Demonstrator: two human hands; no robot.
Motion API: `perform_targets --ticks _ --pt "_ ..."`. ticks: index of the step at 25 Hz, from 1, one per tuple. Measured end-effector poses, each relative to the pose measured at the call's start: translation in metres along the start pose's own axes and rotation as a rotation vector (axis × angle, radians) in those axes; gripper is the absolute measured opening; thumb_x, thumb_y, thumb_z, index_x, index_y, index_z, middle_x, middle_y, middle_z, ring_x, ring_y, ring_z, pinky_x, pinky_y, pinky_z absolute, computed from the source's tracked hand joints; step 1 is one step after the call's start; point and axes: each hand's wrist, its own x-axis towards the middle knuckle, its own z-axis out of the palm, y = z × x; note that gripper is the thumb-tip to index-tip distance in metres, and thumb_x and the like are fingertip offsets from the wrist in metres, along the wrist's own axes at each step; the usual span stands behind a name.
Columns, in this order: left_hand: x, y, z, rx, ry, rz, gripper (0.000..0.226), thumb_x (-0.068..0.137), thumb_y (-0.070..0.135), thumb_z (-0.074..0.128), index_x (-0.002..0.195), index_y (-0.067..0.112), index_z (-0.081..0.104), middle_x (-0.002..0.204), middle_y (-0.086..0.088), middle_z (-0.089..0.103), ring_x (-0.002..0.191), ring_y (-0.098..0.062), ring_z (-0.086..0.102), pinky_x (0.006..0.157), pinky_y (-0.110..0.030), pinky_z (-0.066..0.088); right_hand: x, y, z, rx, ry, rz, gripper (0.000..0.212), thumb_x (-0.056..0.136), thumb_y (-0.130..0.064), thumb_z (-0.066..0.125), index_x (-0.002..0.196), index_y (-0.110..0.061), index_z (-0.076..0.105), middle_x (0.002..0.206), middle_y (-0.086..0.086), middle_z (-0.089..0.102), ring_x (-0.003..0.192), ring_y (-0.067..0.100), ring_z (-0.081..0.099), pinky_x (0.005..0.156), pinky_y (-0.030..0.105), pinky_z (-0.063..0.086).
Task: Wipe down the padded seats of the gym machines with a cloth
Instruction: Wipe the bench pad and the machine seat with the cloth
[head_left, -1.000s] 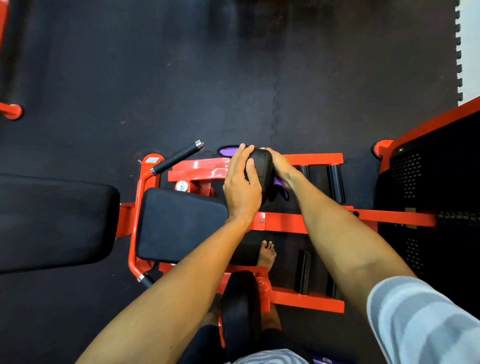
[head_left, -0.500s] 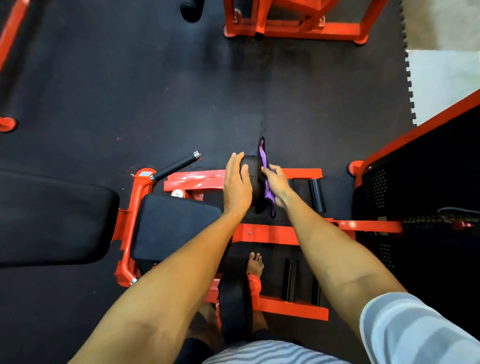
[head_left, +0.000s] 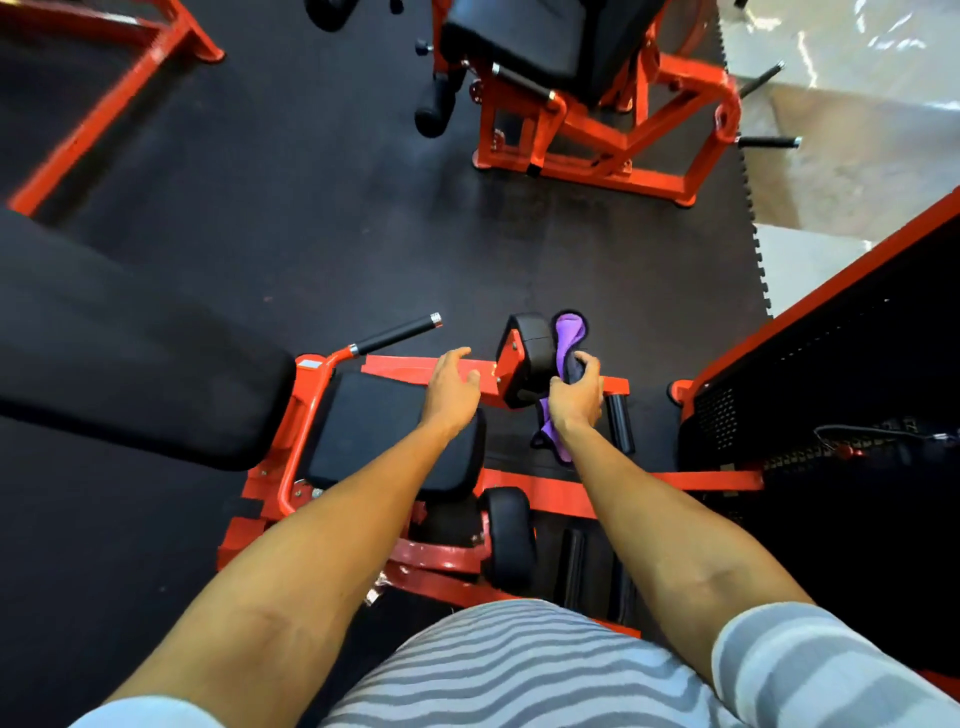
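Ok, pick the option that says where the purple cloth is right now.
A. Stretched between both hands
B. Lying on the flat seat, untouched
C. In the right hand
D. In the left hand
C: the right hand grips the purple cloth against the side of the black pad, while the left hand is open and holds nothing.

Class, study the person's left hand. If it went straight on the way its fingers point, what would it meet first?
Likely the black rubber floor mat: the left hand points just left of the black padded roller, over the orange steel crossbar. Depth is unclear.
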Motion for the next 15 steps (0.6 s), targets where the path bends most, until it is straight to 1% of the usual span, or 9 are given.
perform_targets --ticks 2,3,4,5,6,8,10,13,15 --pt "-0.015 -0.014 -0.034 0.013 0.046 0.004 0.034 0.099 0.01 0.052 0.132 0.013 0.059 0.147 -0.005 0.048 0.133 -0.024 0.049 0.109 -0.03 0.038 -0.042 -0.012 0.005 -0.011 0.039 -0.067 0.047 0.087 -0.015 0.065 0.129 -0.034 0.055 0.133 0.002 0.056 0.113 0.035 0.06 0.087 0.036 0.043" --pt "-0.024 -0.024 -0.051 0.013 0.077 0.001 0.03 0.099 0.009 0.053 0.128 0.011 0.062 0.144 -0.005 0.05 0.131 -0.023 0.05 0.103 -0.024 0.038 -0.064 -0.017 0.009 -0.02 0.027 -0.117 0.048 0.086 -0.015 0.065 0.128 -0.035 0.055 0.131 0.002 0.056 0.113 0.035 0.06 0.089 0.039 0.045" --pt "-0.034 -0.035 -0.069 0.022 0.105 -0.003 0.027 0.099 0.009 0.053 0.124 0.01 0.064 0.14 -0.005 0.053 0.128 -0.023 0.052 0.097 -0.021 0.038 -0.085 -0.02 0.015 -0.03 -0.001 -0.173 0.049 0.084 -0.014 0.066 0.127 -0.036 0.056 0.13 0.002 0.058 0.113 0.034 0.061 0.091 0.04 0.046" --pt "-0.045 -0.046 -0.089 0.028 0.13 -0.006 0.026 0.098 0.01 0.054 0.121 0.009 0.065 0.133 -0.006 0.056 0.124 -0.024 0.055 0.096 -0.023 0.038 -0.106 -0.023 0.022 -0.044 -0.043 -0.224 0.05 0.083 -0.014 0.066 0.127 -0.037 0.058 0.128 0.001 0.059 0.113 0.033 0.061 0.092 0.04 0.047" --pt "-0.056 -0.057 -0.107 0.033 0.149 -0.003 0.025 0.098 0.01 0.055 0.12 0.009 0.067 0.128 -0.007 0.059 0.121 -0.025 0.056 0.098 -0.026 0.039 -0.125 -0.026 0.03 -0.06 -0.098 -0.258 0.051 0.082 -0.013 0.066 0.126 -0.038 0.058 0.128 0.001 0.061 0.113 0.031 0.061 0.093 0.038 0.048" --pt "-0.079 -0.084 -0.148 0.042 0.201 -0.008 0.025 0.096 0.01 0.057 0.119 0.009 0.068 0.127 -0.011 0.063 0.121 -0.029 0.058 0.103 -0.033 0.041 -0.163 -0.036 0.05 -0.128 -0.22 -0.329 0.05 0.081 -0.013 0.065 0.124 -0.038 0.059 0.126 -0.001 0.064 0.113 0.026 0.062 0.092 0.034 0.048" --pt "-0.105 -0.114 -0.202 0.055 0.29 -0.057 0.028 0.096 0.013 0.057 0.121 0.011 0.068 0.128 -0.013 0.064 0.12 -0.03 0.058 0.103 -0.033 0.042 -0.208 -0.051 0.076 -0.207 -0.341 -0.423 0.05 0.08 -0.013 0.062 0.123 -0.038 0.059 0.124 -0.003 0.065 0.112 0.023 0.062 0.092 0.034 0.048" --pt "-0.149 -0.16 -0.285 0.031 0.45 -0.109 0.028 0.096 0.014 0.057 0.122 0.011 0.067 0.127 -0.015 0.065 0.12 -0.029 0.059 0.104 -0.033 0.043 -0.277 -0.07 0.116 -0.298 -0.507 -0.543 0.05 0.079 -0.014 0.059 0.122 -0.038 0.059 0.124 -0.003 0.066 0.114 0.025 0.062 0.096 0.039 0.05" --pt "-0.176 -0.186 -0.333 0.01 0.535 -0.146 0.027 0.097 0.016 0.057 0.122 0.013 0.067 0.127 -0.012 0.064 0.12 -0.028 0.058 0.104 -0.032 0.043 -0.312 -0.085 0.142 -0.364 -0.579 -0.597 0.048 0.082 -0.015 0.06 0.123 -0.039 0.059 0.123 -0.002 0.068 0.113 0.026 0.062 0.093 0.035 0.048"
